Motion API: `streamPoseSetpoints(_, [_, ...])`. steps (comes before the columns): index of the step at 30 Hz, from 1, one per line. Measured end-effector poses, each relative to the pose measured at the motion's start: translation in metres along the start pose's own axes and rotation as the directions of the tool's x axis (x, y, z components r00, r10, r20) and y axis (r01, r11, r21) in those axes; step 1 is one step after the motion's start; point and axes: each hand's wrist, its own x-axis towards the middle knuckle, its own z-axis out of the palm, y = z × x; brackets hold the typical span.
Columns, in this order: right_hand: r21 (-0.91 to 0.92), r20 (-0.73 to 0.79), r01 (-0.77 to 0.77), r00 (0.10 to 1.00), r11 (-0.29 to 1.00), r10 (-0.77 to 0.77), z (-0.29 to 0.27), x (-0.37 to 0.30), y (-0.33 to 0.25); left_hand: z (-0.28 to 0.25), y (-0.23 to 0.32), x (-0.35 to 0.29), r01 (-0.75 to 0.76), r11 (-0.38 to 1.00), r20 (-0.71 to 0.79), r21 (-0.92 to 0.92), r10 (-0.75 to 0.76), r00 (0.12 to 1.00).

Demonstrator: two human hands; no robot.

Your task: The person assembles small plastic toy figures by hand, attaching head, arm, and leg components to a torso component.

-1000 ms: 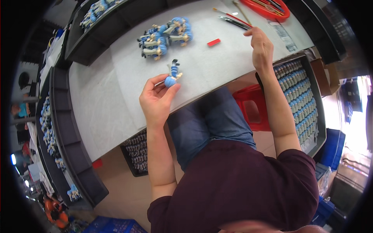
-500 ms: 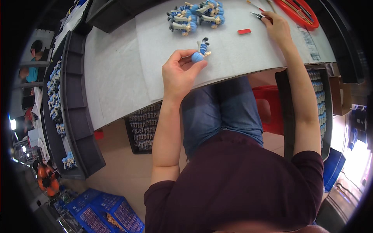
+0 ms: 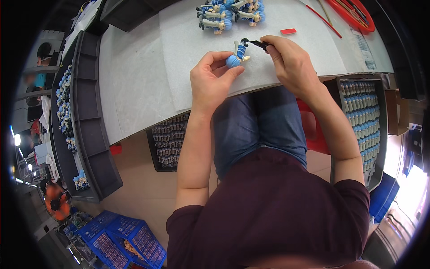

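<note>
My left hand point(image 3: 211, 83) is closed around the light-blue head of a small figurine point(image 3: 242, 49), held just over the white table sheet. The figurine has a blue-and-white body and black feet, which point away from me. From the right, my right hand point(image 3: 289, 60) grips a slim black craft knife point(image 3: 260, 44). Its pointed tip is right beside the figurine's feet; whether they touch I cannot tell. Farther back on the sheet lies a cluster of similar blue-haired figurines point(image 3: 219, 22).
A small red block point(image 3: 288, 31) lies behind my right hand. A red rod point(image 3: 324, 21) and a red oval tray point(image 3: 365, 24) of tools are at the far right. Dark bins of figurines stand left point(image 3: 92, 139) and right point(image 3: 380, 152); blue crates point(image 3: 116, 233) sit on the floor.
My right hand has come left and nearer with the craft knife, from the far right of the table to the figurine. My left hand still holds the figurine; the view has shifted slightly.
</note>
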Motion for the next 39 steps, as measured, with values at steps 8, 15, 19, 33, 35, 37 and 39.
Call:
streamPoseSetpoints(8, [-0.107, 0.009, 0.114, 0.994, 0.988, -0.113, 0.011, -0.002, -0.004, -0.001, 0.001, -0.001, 0.008, 1.0, 0.017, 0.021, -0.008, 1.0])
streamPoseSetpoints(15, [-0.096, 0.01, 0.133, 0.991, 0.986, -0.133, 0.012, -0.001, -0.007, -0.001, 0.001, 0.001, 0.022, 1.0, 0.025, 0.009, -0.022, 0.999])
streamPoseSetpoints(19, [-0.11, 0.005, 0.134, 0.991, 0.985, -0.134, 0.013, -0.001, -0.006, -0.001, -0.002, 0.0, 0.015, 1.0, -0.001, -0.018, -0.015, 1.0])
streamPoseSetpoints(33, [-0.174, 0.017, 0.161, 0.987, 0.972, -0.16, 0.014, -0.002, -0.007, 0.0, 0.003, 0.0, 0.03, 0.999, 0.012, 0.043, -0.031, 0.999])
streamPoseSetpoints(35, [-0.173, 0.014, 0.16, 0.987, 0.972, -0.16, 0.014, -0.002, -0.008, 0.0, 0.002, 0.0, 0.032, 0.999, 0.008, 0.036, -0.033, 0.999])
streamPoseSetpoints(37, [-0.204, 0.035, 0.162, 0.987, 0.965, -0.158, 0.015, -0.002, -0.008, 0.0, 0.002, 0.0, 0.034, 0.999, 0.004, 0.028, -0.034, 0.999])
streamPoseSetpoints(39, [-0.21, 0.041, 0.162, 0.987, 0.964, -0.156, 0.014, -0.002, -0.009, 0.0, 0.003, 0.0, 0.041, 0.998, 0.004, 0.054, -0.041, 0.999])
